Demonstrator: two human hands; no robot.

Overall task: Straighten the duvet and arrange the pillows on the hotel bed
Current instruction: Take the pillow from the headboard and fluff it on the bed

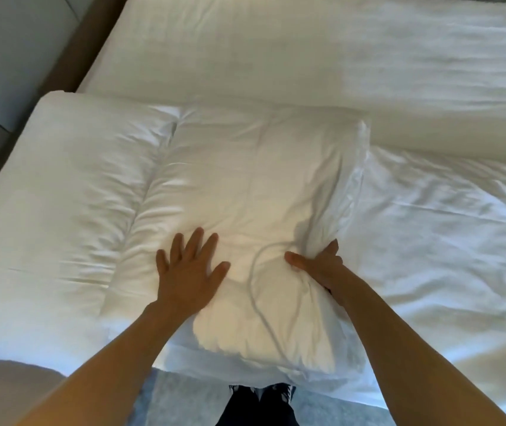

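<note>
Now the left hand (188,269) presses flat and open on the pillow (245,192); the right hand (322,265) grips its side. The duvet (445,216) remains wrinkled, so straightening seems left.

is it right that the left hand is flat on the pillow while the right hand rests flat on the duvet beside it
Not quite. The left hand does lie flat on the pillow, but the right hand is not flat on the duvet: it grips the pillow's right edge, bunching the fabric. The head view shows this.

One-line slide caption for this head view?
Left hand pressed flat on a plump white pillow while right hand grips its bunched edge, atop the wrinkled white duvet.
</note>
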